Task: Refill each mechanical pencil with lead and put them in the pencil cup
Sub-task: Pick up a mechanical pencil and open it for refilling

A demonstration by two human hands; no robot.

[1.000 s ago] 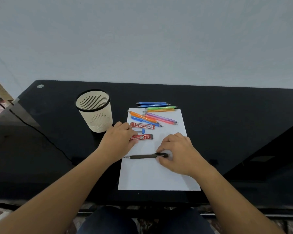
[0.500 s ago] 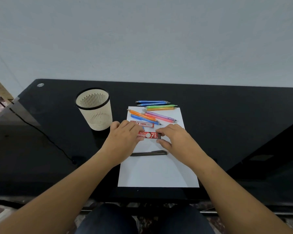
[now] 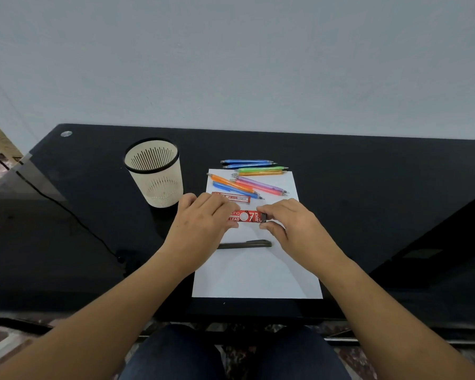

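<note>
Lead case: a red flat plastic lead case [image 3: 247,216] with white print is held level just above the upper half of the white sheet of paper [image 3: 258,272].
Left hand: my left hand [image 3: 200,220] covers the case's left end, with its fingers curled over it in a pinch.
Right hand: my right hand [image 3: 294,226] pinches the case's dark cap end between thumb and fingertips.
Handling: I judge the case light, stiff and smooth, so it may slip. The leads inside are thin and brittle. I would grip the flat faces, work the cap gently and keep the case level so nothing spills.
Dark pencil: a slim dark grey mechanical pencil [image 3: 244,244] lies flat across the paper's middle, on the near side of the case.
Coloured pencils: a cluster of bright plastic mechanical pencils [image 3: 250,182] lies at the paper's far edge. A few of them lie past that edge on the glossy black bench [image 3: 368,187].
Second case: another red lead case [image 3: 237,198] lies on the paper, partly hidden by my left fingers.
Pencil cup: a cream slotted plastic pencil cup [image 3: 162,187] with a black rim stands upright to the left of the paper. I see no pencils in it.
</note>
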